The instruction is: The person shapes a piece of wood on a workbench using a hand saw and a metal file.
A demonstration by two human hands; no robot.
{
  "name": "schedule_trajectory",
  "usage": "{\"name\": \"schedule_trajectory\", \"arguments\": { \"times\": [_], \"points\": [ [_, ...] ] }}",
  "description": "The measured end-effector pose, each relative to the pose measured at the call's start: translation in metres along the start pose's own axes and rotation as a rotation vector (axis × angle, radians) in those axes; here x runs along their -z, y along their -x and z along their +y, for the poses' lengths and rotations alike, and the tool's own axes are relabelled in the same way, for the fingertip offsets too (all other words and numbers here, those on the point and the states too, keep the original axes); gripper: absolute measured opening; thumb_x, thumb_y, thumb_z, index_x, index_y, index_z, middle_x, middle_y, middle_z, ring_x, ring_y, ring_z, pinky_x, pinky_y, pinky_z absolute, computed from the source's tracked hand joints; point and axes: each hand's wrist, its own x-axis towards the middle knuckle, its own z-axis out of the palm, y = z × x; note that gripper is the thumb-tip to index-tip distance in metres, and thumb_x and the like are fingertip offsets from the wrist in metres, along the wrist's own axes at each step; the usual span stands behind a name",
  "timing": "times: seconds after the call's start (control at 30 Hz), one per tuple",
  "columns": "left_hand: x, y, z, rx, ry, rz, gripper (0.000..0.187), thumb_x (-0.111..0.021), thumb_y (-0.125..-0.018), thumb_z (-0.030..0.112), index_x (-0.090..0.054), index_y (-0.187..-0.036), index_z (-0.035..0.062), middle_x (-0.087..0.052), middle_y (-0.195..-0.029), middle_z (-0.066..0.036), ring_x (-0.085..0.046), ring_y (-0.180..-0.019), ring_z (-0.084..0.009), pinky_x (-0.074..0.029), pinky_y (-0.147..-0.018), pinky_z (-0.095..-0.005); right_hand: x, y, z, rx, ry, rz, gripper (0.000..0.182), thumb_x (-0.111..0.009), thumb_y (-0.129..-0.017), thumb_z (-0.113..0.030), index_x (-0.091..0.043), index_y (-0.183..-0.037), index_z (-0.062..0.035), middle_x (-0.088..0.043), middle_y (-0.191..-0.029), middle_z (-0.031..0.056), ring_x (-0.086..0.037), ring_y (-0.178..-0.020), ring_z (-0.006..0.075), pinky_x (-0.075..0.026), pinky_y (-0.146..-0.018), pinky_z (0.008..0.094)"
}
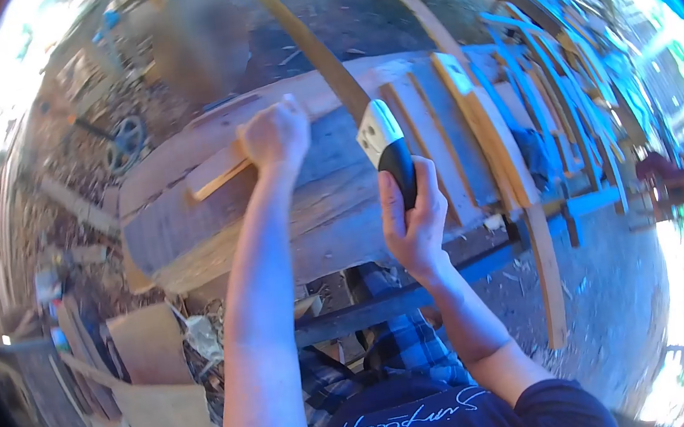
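Note:
A hand saw with a black and white handle (383, 132) and a long blade pointing up and away is in my right hand (418, 222), whose fingers wrap round the handle. My left hand (275, 135) is closed above the wooden bench (325, 211), round the upper end of a small light wooden piece (222, 179) that slants down to the left. The part inside my fist is hidden. The saw blade (326, 63) stands apart from that piece, up and to its right.
Long boards (483, 128) lie across the bench's right part, one jutting past the near edge. Blue-lit wood strips (550, 91) are stacked farther right. A handwheel (128, 143) stands at the left, and panels (149, 346) lean at the lower left.

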Motion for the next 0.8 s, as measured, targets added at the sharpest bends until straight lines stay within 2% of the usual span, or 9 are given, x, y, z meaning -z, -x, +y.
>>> {"name": "schedule_trajectory", "arguments": {
  "times": [0.03,0.07,0.13,0.17,0.23,0.33,0.47,0.73,0.8],
  "points": [
    [-0.002,0.001,0.001,-0.046,0.016,-0.013,0.051,-0.037,-0.096,0.037,-0.073,-0.076,0.0066,-0.069,-0.079,-0.019,-0.068,-0.080,-0.0355,-0.048,-0.078,-0.0455,0.012,0.000,0.001,0.074,0.055,0.017,0.016,-0.059,-0.093,-0.013,-0.050,-0.100,-0.0017,-0.055,-0.071,0.0125,-0.054,-0.054,0.0238,-0.043,-0.052,0.0339],
    [0.000,0.001,0.000,-0.034,0.004,0.007,0.051,-0.037,-0.096,0.037,-0.073,-0.075,0.0062,-0.069,-0.078,-0.019,-0.067,-0.078,-0.0352,-0.047,-0.078,-0.0454,0.025,0.003,0.004,0.063,0.074,0.054,0.016,-0.059,-0.093,-0.013,-0.050,-0.100,-0.0017,-0.055,-0.071,0.0125,-0.054,-0.054,0.0238,-0.043,-0.052,0.0339],
    [0.001,0.001,0.007,-0.042,-0.024,0.035,0.052,-0.036,-0.096,0.036,-0.073,-0.075,0.0058,-0.069,-0.077,-0.019,-0.067,-0.077,-0.0349,-0.046,-0.077,-0.0452,0.051,0.014,0.011,-0.280,-0.290,0.052,0.015,-0.056,-0.095,-0.014,-0.049,-0.102,-0.0033,-0.057,-0.073,0.0069,-0.054,-0.055,0.0117,-0.044,-0.049,0.0279],
    [0.001,0.002,0.006,-0.030,-0.041,0.055,0.053,-0.036,-0.095,0.037,-0.073,-0.075,0.0053,-0.069,-0.077,-0.019,-0.067,-0.077,-0.0353,-0.046,-0.076,-0.0451,0.063,0.015,0.008,-0.389,-0.375,0.099,0.013,-0.054,-0.096,-0.016,-0.048,-0.101,-0.0052,-0.055,-0.072,0.0016,-0.052,-0.057,0.0047,-0.045,-0.048,0.0221],
    [-0.002,0.005,-0.001,-0.027,-0.078,0.069,0.054,-0.037,-0.095,0.037,-0.073,-0.073,0.0045,-0.068,-0.074,-0.020,-0.068,-0.077,-0.0350,-0.047,-0.076,-0.0454,0.079,0.029,0.021,-0.515,-0.436,0.141,0.018,-0.054,-0.097,-0.021,-0.046,-0.100,-0.0053,-0.054,-0.070,0.0022,-0.053,-0.053,0.0076,-0.046,-0.047,0.0224],
    [-0.016,-0.001,-0.004,-0.051,-0.098,0.128,0.055,-0.036,-0.096,0.037,-0.072,-0.072,0.0034,-0.068,-0.075,-0.020,-0.068,-0.078,-0.0353,-0.048,-0.078,-0.0454,0.092,0.041,0.049,-0.534,-0.494,0.249,0.021,-0.054,-0.097,-0.025,-0.046,-0.100,-0.0054,-0.054,-0.070,0.0036,-0.054,-0.052,0.0093,-0.047,-0.045,0.0237],
    [0.005,0.004,0.002,-0.080,-0.119,0.097,0.055,-0.035,-0.096,0.037,-0.073,-0.075,0.0027,-0.069,-0.078,-0.020,-0.068,-0.081,-0.0350,-0.049,-0.080,-0.0450,0.109,0.042,0.068,-0.638,-0.569,0.342,0.024,-0.054,-0.097,-0.029,-0.046,-0.099,-0.0066,-0.054,-0.069,0.0048,-0.054,-0.049,0.0106,-0.048,-0.042,0.0260],
    [-0.004,0.001,0.001,-0.092,-0.159,0.120,0.059,-0.032,-0.097,0.039,-0.072,-0.079,0.0005,-0.069,-0.081,-0.021,-0.068,-0.082,-0.0350,-0.049,-0.079,-0.0470,0.175,0.020,0.076,-0.707,-0.712,0.405,0.028,-0.057,-0.094,-0.036,-0.047,-0.096,-0.0099,-0.054,-0.069,0.0058,-0.055,-0.049,0.0121,-0.049,-0.040,0.0282],
    [-0.005,0.001,0.001,-0.080,-0.174,0.106,0.059,-0.032,-0.097,0.040,-0.072,-0.079,0.0006,-0.069,-0.081,-0.021,-0.068,-0.082,-0.0351,-0.050,-0.079,-0.0470,0.188,0.010,0.085,-0.693,-0.688,0.409,0.029,-0.055,-0.095,-0.034,-0.046,-0.097,-0.0067,-0.054,-0.068,0.0072,-0.055,-0.048,0.0140,-0.049,-0.041,0.0296]
  ]
}}
